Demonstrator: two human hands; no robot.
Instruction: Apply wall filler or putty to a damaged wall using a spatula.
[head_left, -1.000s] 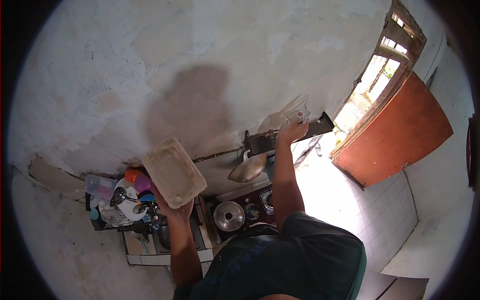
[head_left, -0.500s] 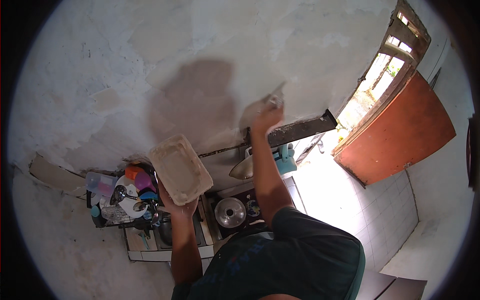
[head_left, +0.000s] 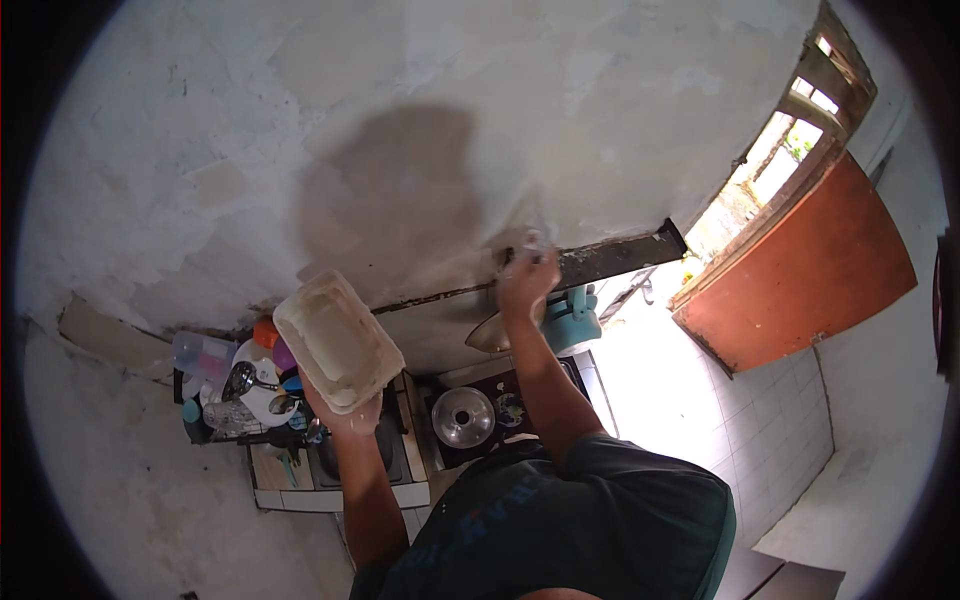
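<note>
My left hand (head_left: 352,414) grips the lower end of a rectangular plastic tub (head_left: 390,362), its inside coated with pale, wet-looking filler. The tub is tilted so its open top faces me. My right hand (head_left: 528,284) is closed around a putty knife (head_left: 530,216), whose pale triangular blade points up at the wall. Motion blurs the blade, so I cannot tell whether it touches the surface. Ahead, the wall (head_left: 590,130) carries smooth grey patches over rougher white ones, and a dark shadow falls on it.
A dark ledge (head_left: 620,258) runs along the wall below my right hand. Under it hang a pan (head_left: 490,334) and a turquoise pot (head_left: 572,328). A stove with a round metal lid (head_left: 463,417), a sink and a crowded dish rack (head_left: 225,415) lie below. An orange door (head_left: 800,270) stands ajar at right.
My right hand has come down the wall toward the ledge with the putty knife, its blade now showing broader. The tub in my left hand has shifted slightly left.
</note>
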